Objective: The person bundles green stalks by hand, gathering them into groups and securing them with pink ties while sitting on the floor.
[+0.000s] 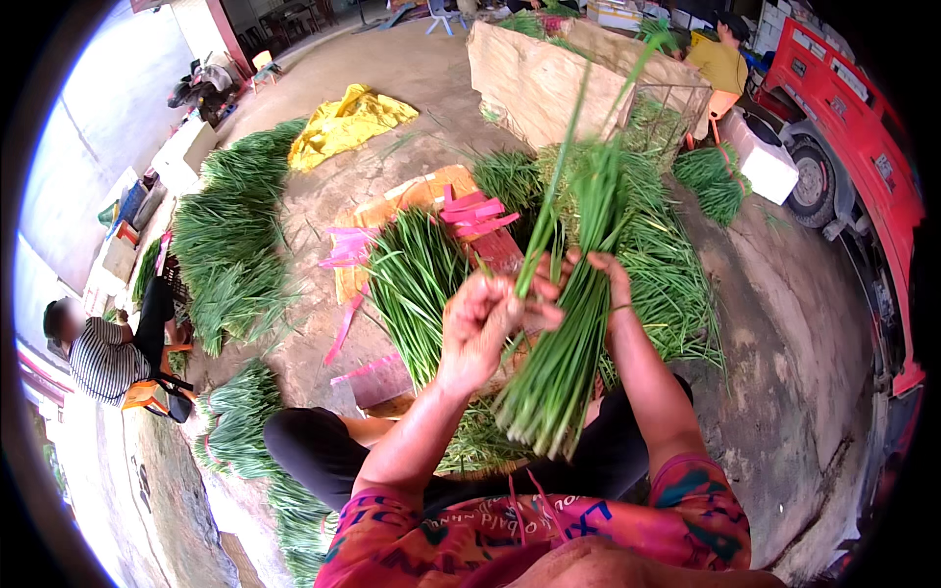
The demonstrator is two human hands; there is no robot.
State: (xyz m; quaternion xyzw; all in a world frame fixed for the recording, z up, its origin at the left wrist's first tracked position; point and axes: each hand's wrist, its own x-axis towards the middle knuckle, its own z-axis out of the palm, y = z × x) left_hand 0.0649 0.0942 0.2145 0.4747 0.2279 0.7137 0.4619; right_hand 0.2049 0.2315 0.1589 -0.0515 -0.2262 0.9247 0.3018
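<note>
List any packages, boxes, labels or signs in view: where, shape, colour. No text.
Pink tie strips: fanned flat on the ground beyond the hands, thin, bright pink.
Cardboard sheet: flat under the greens and strips, orange-brown.
White box: right, beside the red vehicle, blocky, plain white.
Big sack-covered bale: top centre, tan, rectangular.
Yellow sheet: upper left on the floor, crumpled.
No signs or screens visible.

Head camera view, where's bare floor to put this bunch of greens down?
Bare concrete lies between the greens pile and the red truck, and beyond the yellow cloth. Ahead of the bunch, greens on cardboard and pink ties crowd the floor.
</note>
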